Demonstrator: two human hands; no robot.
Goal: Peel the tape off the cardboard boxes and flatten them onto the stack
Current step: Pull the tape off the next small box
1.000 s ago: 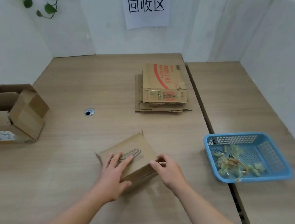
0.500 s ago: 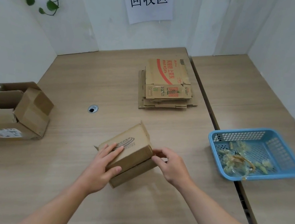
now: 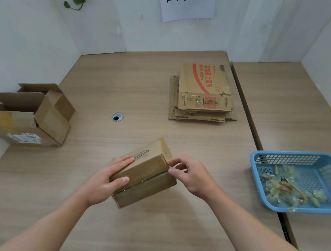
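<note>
A small brown cardboard box (image 3: 150,177) stands tilted on the wooden table in front of me, its taped seam facing me. My left hand (image 3: 106,178) grips its left end, thumb on the near face and fingers on top. My right hand (image 3: 190,175) pinches at the box's right top corner with fingertips together; I cannot tell whether tape is between them. A stack of flattened boxes (image 3: 202,94) lies further back, the top one printed in red.
Two opened cardboard boxes (image 3: 28,114) sit at the table's left edge against the wall. A blue plastic basket (image 3: 293,162) holding crumpled clear tape stands at the right. A round cable hole (image 3: 117,117) lies left of centre. White walls close in the table.
The box has been tipped and turned so that its seamed side faces me. My left hand shifted to its left end, and my right hand rose to the right top corner.
</note>
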